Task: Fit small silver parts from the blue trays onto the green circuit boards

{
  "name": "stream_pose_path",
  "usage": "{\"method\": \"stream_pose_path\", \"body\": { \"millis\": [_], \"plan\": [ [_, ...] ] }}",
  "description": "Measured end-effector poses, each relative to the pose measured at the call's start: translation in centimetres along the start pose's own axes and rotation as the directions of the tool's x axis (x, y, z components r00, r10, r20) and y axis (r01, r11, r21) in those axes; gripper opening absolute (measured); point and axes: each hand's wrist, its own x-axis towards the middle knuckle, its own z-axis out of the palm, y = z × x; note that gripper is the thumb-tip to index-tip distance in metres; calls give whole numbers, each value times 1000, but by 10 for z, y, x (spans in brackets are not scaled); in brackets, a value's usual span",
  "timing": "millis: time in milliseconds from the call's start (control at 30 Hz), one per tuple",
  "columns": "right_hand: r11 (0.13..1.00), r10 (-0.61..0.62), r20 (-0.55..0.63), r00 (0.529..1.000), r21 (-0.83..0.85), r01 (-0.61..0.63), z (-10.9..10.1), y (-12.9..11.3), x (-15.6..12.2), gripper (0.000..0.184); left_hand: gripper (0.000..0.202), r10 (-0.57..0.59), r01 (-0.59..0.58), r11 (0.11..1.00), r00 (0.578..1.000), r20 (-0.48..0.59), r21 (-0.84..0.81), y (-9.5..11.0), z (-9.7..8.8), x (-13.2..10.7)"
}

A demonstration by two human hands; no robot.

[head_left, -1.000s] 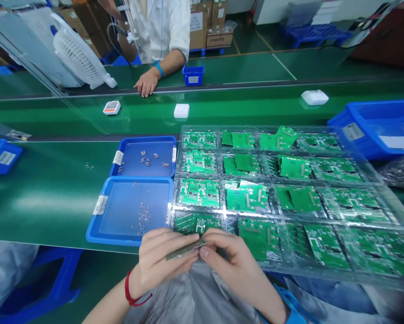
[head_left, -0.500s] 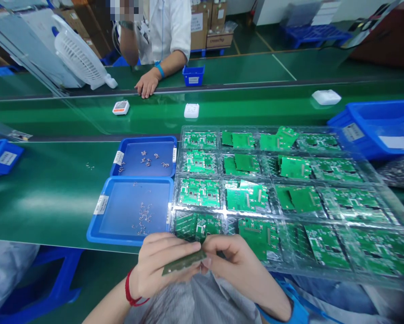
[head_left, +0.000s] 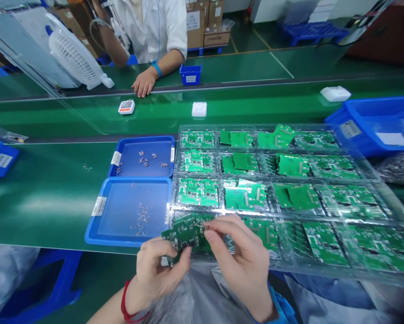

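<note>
My left hand (head_left: 163, 265), with a red cord on its wrist, grips a green circuit board (head_left: 182, 237) between thumb and fingers. The component face of the board is turned up toward me. At the board's right edge, my right hand (head_left: 238, 256) pinches thumb and forefinger together on something tiny, too small to name. Close by lies a blue tray (head_left: 115, 229) with small metal parts (head_left: 142, 218) scattered in it. Under and beyond my hands stretches a clear plastic tray (head_left: 222, 211) whose compartments hold several green boards (head_left: 198, 192).
A second blue tray (head_left: 129, 153) with small metal parts sits behind the first. Blue bins stand at the far right (head_left: 353, 112) and far left (head_left: 1, 158). White devices (head_left: 199, 109) rest on the green belt (head_left: 256, 101). Across it, a person's hand (head_left: 144, 84) lies near a small blue bin (head_left: 190, 75).
The board was tilted nearly edge-on under my left fingers; now its component face shows. My right hand has shifted to the board's right edge, and its fingers have come up.
</note>
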Motion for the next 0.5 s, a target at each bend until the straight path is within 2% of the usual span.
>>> {"method": "stream_pose_path", "body": {
  "millis": [133,233,400,500],
  "plan": [
    [995,-51,26,998,-79,53,1,-4,1,10,26,99,-99,995,994,54,13,5,-1,3],
    [990,-74,40,996,-121,79,0,-5,1,10,29,126,-127,992,987,99,7,9,-2,8],
    [984,-92,59,994,-146,100,-1,-5,-2,12,37,236,-265,947,958,164,183,13,-4,9],
    [984,-76,69,995,-157,86,-1,-7,-7,12,33,321,-357,898,931,172,256,10,-3,7]
  ]
}}
